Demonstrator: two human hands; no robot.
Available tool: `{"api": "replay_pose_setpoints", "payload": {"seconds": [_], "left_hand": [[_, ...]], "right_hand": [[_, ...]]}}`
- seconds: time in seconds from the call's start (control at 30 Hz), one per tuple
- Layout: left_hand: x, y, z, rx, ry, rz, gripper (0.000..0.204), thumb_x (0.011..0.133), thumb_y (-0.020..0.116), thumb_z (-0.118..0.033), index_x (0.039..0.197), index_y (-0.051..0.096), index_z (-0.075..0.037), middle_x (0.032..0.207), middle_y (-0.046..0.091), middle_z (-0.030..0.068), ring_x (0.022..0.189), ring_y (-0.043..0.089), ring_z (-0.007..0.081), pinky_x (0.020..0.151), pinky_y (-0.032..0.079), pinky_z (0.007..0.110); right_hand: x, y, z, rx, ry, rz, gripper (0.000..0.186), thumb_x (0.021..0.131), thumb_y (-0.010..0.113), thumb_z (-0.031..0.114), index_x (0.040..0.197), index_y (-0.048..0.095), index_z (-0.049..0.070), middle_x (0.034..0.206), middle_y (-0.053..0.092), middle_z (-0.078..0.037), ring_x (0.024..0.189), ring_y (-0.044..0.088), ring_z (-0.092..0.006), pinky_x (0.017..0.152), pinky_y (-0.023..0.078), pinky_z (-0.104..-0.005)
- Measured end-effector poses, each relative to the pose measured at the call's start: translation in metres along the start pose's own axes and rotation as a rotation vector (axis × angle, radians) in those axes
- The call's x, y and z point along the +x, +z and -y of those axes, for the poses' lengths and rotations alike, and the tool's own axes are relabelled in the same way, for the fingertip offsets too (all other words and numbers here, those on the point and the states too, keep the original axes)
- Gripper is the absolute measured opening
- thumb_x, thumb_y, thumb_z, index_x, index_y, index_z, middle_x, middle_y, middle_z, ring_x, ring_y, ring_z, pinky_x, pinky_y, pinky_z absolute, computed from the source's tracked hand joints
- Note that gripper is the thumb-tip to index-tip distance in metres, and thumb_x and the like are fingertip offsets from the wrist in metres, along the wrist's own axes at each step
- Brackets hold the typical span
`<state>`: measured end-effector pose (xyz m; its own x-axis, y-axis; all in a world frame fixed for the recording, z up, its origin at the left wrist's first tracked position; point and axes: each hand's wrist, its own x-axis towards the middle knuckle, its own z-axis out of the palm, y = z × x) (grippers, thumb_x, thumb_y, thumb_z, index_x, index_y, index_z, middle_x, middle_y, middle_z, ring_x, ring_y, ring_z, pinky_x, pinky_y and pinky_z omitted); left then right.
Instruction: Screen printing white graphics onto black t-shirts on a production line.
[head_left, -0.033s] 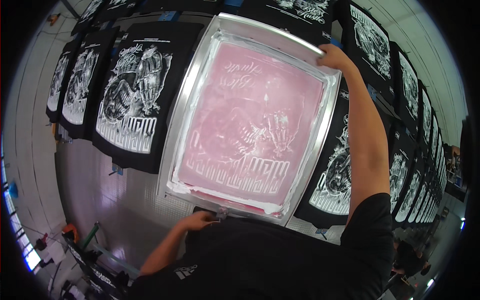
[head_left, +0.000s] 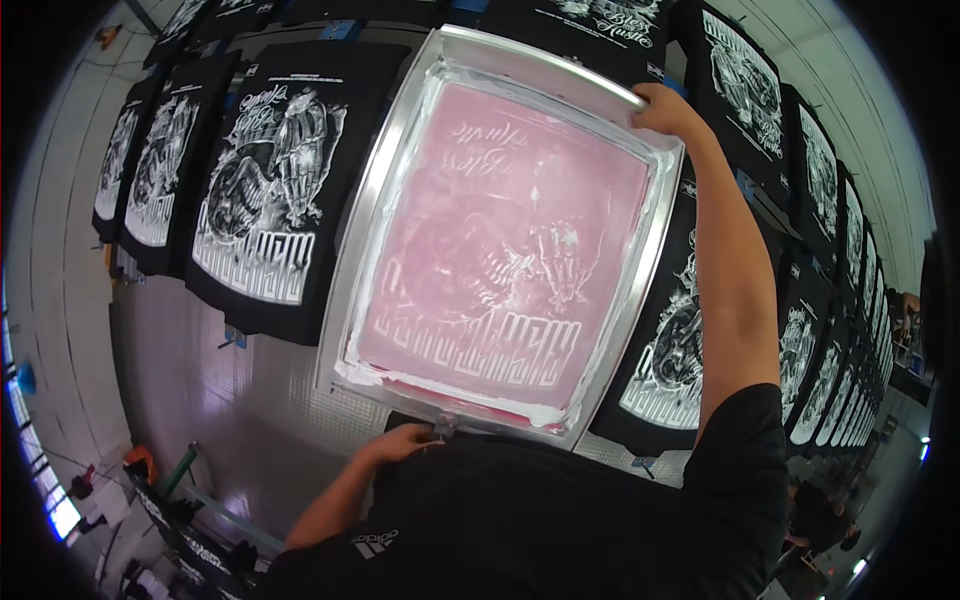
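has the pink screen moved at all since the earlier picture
No, not visibly: the pink screen sits in the same place relative to the printed black shirt on its left, with no clear shift either way.

Head camera: the left of two on the person's head, upright
Facing: steeply down, past the chest [head_left: 560, 510] at 6 o'clock
Screen [head_left: 510, 240]: close below, filling the middle toward 12 o'clock
Shirts [head_left: 265, 180]: shrinking with distance toward 10 and 3 o'clock
Lens: wide fisheye, bending straight edges outward
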<state>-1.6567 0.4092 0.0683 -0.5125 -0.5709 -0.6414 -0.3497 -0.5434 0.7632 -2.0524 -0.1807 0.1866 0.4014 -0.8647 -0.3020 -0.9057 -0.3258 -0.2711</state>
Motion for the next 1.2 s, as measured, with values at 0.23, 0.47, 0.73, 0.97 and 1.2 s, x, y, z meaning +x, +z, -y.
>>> {"api": "replay_pose_setpoints", "payload": {"seconds": [0.23,0.47,0.73,0.97,1.2], "left_hand": [[0.005,0.018,0.018,-0.169,-0.080,-0.043,0.045,0.090,0.069,-0.041,0.078,0.065,0.002,0.059,0.052,0.0045,0.058,0.047,0.0094,0.055,0.041,0.031],[0.001,0.009,-0.006,0.058,-0.015,-0.003,0.036,0.094,0.064,-0.034,0.084,0.068,0.000,0.067,0.061,0.0019,0.067,0.053,0.0070,0.060,0.045,0.030],[0.006,0.012,0.000,-0.031,0.056,-0.081,0.033,0.094,0.063,-0.030,0.084,0.069,0.001,0.062,0.061,0.0068,0.058,0.057,0.0122,0.055,0.045,0.031],[0.010,0.016,-0.011,0.143,0.002,-0.049,0.027,0.095,0.062,-0.026,0.095,0.070,-0.001,0.072,0.066,0.0048,0.064,0.058,0.0109,0.061,0.048,0.029],[0.002,0.020,-0.052,0.604,-0.188,-0.053,0.048,0.094,0.055,-0.048,0.114,0.067,-0.006,0.114,0.065,0.0216,0.108,0.062,0.0399,0.091,0.049,0.045]], "right_hand": [[0.018,0.025,0.036,-0.084,0.092,-0.112,0.058,0.066,0.059,0.012,0.124,0.064,0.007,0.112,0.068,-0.022,0.106,0.064,-0.0381,0.096,0.050,-0.0378],[-0.025,0.037,0.057,-0.027,0.150,-0.069,0.061,0.062,0.058,0.006,0.123,0.064,0.001,0.109,0.068,-0.024,0.105,0.065,-0.0369,0.092,0.050,-0.0357],[-0.213,0.126,0.188,0.007,0.044,0.003,0.048,0.067,0.055,0.004,0.113,0.069,0.007,0.102,0.069,-0.021,0.098,0.064,-0.0394,0.088,0.051,-0.0436],[-0.409,0.219,0.309,0.120,0.050,-0.092,0.017,0.071,0.060,0.001,0.087,0.060,0.008,0.090,0.063,-0.010,0.092,0.060,-0.0323,0.082,0.047,-0.0437],[-0.442,0.229,0.316,0.155,0.051,-0.216,0.020,0.068,0.058,0.001,0.086,0.059,0.007,0.082,0.063,-0.011,0.085,0.060,-0.0329,0.073,0.046,-0.0442]]}}
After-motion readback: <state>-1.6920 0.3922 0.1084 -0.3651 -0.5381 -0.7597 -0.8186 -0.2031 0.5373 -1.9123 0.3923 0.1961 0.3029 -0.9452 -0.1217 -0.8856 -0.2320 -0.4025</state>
